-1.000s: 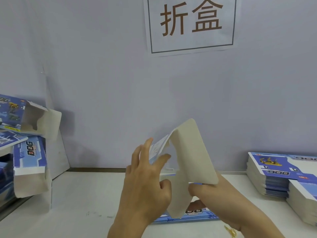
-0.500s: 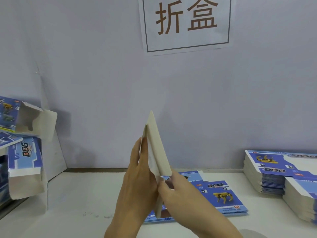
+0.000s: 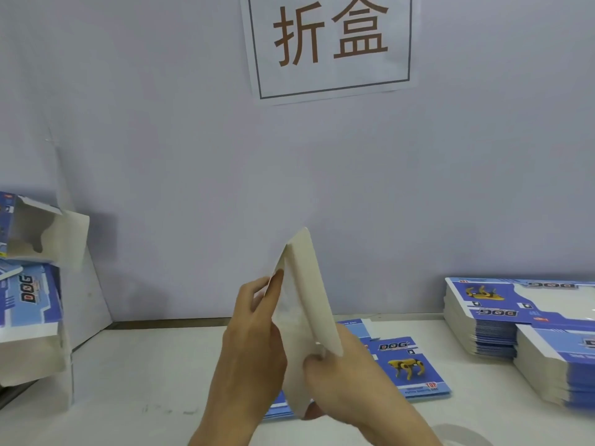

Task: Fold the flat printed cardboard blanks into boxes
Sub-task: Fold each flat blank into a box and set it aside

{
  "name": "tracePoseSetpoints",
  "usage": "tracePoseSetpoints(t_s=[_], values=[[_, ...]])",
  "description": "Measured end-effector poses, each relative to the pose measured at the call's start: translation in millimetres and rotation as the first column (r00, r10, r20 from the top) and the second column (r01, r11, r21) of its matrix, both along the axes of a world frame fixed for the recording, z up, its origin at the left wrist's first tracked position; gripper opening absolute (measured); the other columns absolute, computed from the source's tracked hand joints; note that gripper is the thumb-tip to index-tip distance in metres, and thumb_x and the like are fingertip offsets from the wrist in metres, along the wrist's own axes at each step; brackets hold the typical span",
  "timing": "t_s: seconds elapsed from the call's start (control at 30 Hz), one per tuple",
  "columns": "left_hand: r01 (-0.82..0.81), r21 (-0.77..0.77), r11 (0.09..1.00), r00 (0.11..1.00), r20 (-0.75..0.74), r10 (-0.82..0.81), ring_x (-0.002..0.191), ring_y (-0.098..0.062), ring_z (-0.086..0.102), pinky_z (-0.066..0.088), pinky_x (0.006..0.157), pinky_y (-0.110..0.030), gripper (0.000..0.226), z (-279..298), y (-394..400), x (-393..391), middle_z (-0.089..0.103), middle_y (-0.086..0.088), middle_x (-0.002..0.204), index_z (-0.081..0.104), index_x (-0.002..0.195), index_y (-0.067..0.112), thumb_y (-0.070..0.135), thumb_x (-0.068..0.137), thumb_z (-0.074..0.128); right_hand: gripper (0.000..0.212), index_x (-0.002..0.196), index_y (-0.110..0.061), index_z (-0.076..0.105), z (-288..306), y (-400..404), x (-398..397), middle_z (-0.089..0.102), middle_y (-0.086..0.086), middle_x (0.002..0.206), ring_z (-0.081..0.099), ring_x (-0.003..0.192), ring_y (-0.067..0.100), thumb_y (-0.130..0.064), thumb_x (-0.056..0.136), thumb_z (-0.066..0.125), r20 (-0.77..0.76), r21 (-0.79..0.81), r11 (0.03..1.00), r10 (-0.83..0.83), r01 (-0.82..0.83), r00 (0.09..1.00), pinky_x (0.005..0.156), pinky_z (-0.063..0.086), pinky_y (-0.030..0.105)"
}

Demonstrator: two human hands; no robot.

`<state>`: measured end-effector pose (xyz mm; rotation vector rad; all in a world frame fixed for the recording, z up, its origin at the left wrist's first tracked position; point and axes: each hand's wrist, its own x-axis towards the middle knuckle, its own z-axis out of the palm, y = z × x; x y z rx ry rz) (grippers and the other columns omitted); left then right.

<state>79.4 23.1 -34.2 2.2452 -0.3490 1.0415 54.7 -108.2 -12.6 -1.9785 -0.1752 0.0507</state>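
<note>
Blank (image 3: 307, 304): held upright above the table's (image 3: 135, 375) middle, unprinted side showing; judged light, thin, stiff only along creases.
Left hand (image 3: 254, 346): fingers curled, pinching the left panel.
Right hand (image 3: 344, 375): apparently pinching the lower edge; fingertips partly hidden.
Hold: beside creases, never mid-panel.

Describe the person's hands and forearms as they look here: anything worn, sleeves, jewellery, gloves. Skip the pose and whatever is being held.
Both are bare. The left hand wears no glove, ring or watch, and its forearm shows no sleeve down to the frame's lower edge. The right hand is likewise ungloved and ringless, with a sleeveless forearm. The fingers show short nails without visible polish. No bracelets or markings appear.
</note>
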Motion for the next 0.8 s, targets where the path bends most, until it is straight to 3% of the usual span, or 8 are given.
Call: tracePoseSetpoints(t_s=[0.17, 0.27, 0.33, 0.4, 0.47, 0.53, 0.67, 0.8], values=[[0.049, -0.079, 0.996, 0.992, 0.118, -0.040, 0.102, -0.019, 0.065, 0.062, 0.074, -0.037, 0.041, -2.9, 7.0, 1.4, 0.062, -0.002, 0.114, 0.080, 0.096, 0.019, -0.016, 0.079, 0.066, 0.035, 0.104, -0.021, 0.068, 3.3, -34.0, 9.2, 0.067, 0.007, 0.102, 0.065, 0.090, 0.031, 0.004, 0.091, 0.047, 0.046, 0.155, 0.965, -0.221, 0.212, 0.974, 0.056, 0.062, 0.039], [-0.001, -0.039, 0.999, 0.989, 0.151, 0.007, 0.112, -0.032, 0.067, 0.058, 0.083, -0.034, 0.028, -7.8, -4.9, 0.5, 0.068, -0.012, 0.122, 0.077, 0.073, 0.014, -0.014, 0.071, 0.077, 0.027, 0.104, -0.016, 0.068, 1.5, -42.3, 12.9, 0.066, 0.011, 0.105, 0.064, 0.093, 0.042, 0.002, 0.092, 0.052, 0.095, 0.125, 0.949, -0.301, 0.288, 0.949, 0.057, 0.063, 0.044], [-0.004, -0.018, 1.000, 0.978, 0.209, 0.008, 0.119, -0.035, 0.062, 0.053, 0.089, -0.026, 0.029, -11.1, -13.6, 0.4, 0.066, -0.017, 0.126, 0.076, 0.075, 0.009, -0.019, 0.067, 0.078, 0.025, 0.106, -0.014, 0.068, 0.1, -41.6, 13.8, 0.065, 0.011, 0.104, 0.063, 0.091, 0.041, 0.000, 0.093, 0.053, 0.126, 0.097, 0.952, -0.303, 0.292, 0.945, 0.057, 0.063, 0.045], [-0.005, -0.028, 1.000, 0.954, 0.298, 0.013, 0.117, -0.037, 0.063, 0.050, 0.089, -0.020, 0.028, -13.3, -17.4, 0.4, 0.064, -0.021, 0.128, 0.072, 0.078, 0.004, -0.022, 0.068, 0.074, 0.025, 0.086, -0.017, 0.069, -1.6, -39.2, 14.7, 0.064, 0.008, 0.087, 0.061, 0.076, 0.031, 0.000, 0.091, 0.053, 0.168, 0.082, 0.961, -0.274, 0.264, 0.947, 0.051, 0.061, 0.039], [0.015, -0.072, 0.997, 0.930, 0.369, 0.012, 0.117, -0.032, 0.063, 0.048, 0.086, -0.020, 0.022, -14.0, -18.0, -0.4, 0.061, -0.019, 0.133, 0.062, 0.088, 0.007, -0.013, 0.080, 0.065, 0.040, 0.057, -0.023, 0.059, -2.8, -34.3, 13.8, 0.054, -0.007, 0.059, 0.051, 0.053, 0.009, -0.001, 0.089, 0.052, 0.234, 0.038, 0.967, -0.254, 0.252, 0.938, 0.040, 0.046, 0.017], [0.044, -0.198, 0.979, 0.925, 0.378, 0.035, 0.117, -0.018, 0.057, 0.049, 0.077, -0.021, 0.025, -12.4, -18.1, -2.7, 0.052, -0.008, 0.137, 0.044, 0.100, 0.015, -0.001, 0.086, 0.056, 0.043, 0.049, -0.020, 0.046, -3.9, -27.5, 12.8, 0.039, -0.008, 0.043, 0.040, 0.040, 0.008, -0.003, 0.088, 0.053, 0.268, -0.024, 0.969, -0.230, 0.245, 0.936, 0.034, 0.027, 0.011], [-0.040, -0.345, 0.938, 0.967, 0.222, 0.123, 0.097, -0.007, 0.058, 0.057, 0.073, -0.031, 0.069, -7.5, -17.7, -4.9, 0.054, 0.002, 0.125, 0.031, 0.125, 0.029, -0.007, 0.080, 0.068, 0.031, 0.064, -0.022, 0.041, -6.5, -11.6, 8.5, 0.039, -0.005, 0.059, 0.041, 0.045, 0.009, -0.015, 0.092, 0.052, 0.300, -0.161, 0.975, -0.102, 0.155, 0.949, 0.040, 0.033, 0.017], [-0.161, -0.431, 0.888, 0.983, 0.006, 0.181, 0.078, -0.012, 0.058, 0.037, 0.055, -0.019, 0.091, 12.5, -7.2, -8.7, 0.049, 0.007, 0.100, 0.018, 0.141, 0.041, 0.006, 0.074, 0.069, 0.036, 0.060, -0.025, 0.044, 2.3, -3.7, -3.0, 0.043, -0.005, 0.069, 0.045, 0.059, 0.014, -0.020, 0.095, 0.051, 0.335, -0.311, 0.943, -0.010, 0.120, 0.942, 0.049, 0.035, 0.023]])
